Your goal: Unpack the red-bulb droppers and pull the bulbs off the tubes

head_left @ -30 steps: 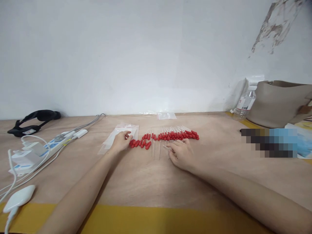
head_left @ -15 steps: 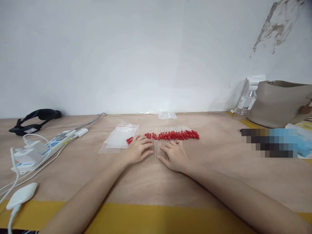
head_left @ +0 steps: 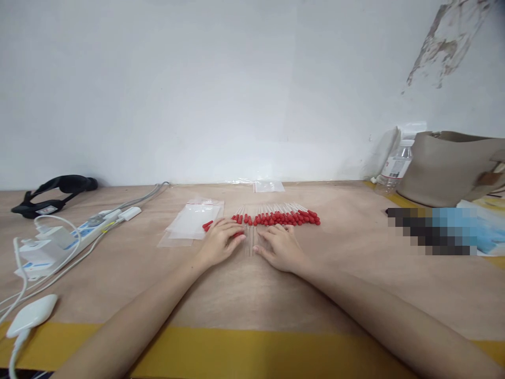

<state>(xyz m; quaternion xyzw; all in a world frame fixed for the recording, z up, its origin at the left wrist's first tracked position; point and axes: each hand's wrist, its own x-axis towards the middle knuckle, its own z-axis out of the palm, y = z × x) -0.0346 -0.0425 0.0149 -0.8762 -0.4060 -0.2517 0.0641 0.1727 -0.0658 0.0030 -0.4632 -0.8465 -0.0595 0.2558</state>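
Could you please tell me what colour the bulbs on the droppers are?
The bulbs are red, seen in the head view.

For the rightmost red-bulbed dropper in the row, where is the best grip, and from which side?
Probably the red bulb of that dropper, pinched from the open right side: the clear stem is thin and lies flat on the table, and neighbours crowd its left.

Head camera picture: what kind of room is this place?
Probably a small packing workbench: a row of red-capped droppers, clear plastic bags and a power strip lie on a wooden table.
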